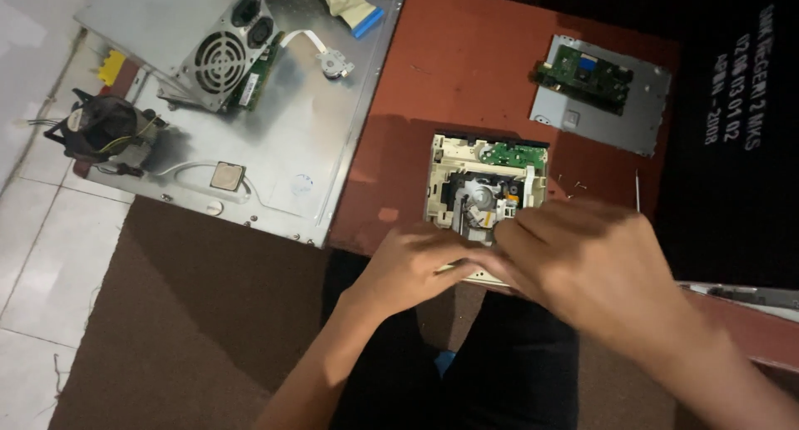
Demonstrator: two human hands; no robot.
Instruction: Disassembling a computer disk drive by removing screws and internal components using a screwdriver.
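The opened optical disc drive (487, 188), cream frame with its mechanism and a small green board exposed, lies at the near edge of the reddish table (466, 64), and both your hands meet over its near end. Your left hand (412, 268) curls its fingers onto the drive's near left corner, while your right hand (583, 259) lies blurred across the near right; whether it grips anything you cannot tell. To the left, a grey metal panel (308, 147) carries a power supply (196, 43), a cooler fan (100, 126) and a processor chip (226, 176); far right lies a circuit board on a plate (599, 89).
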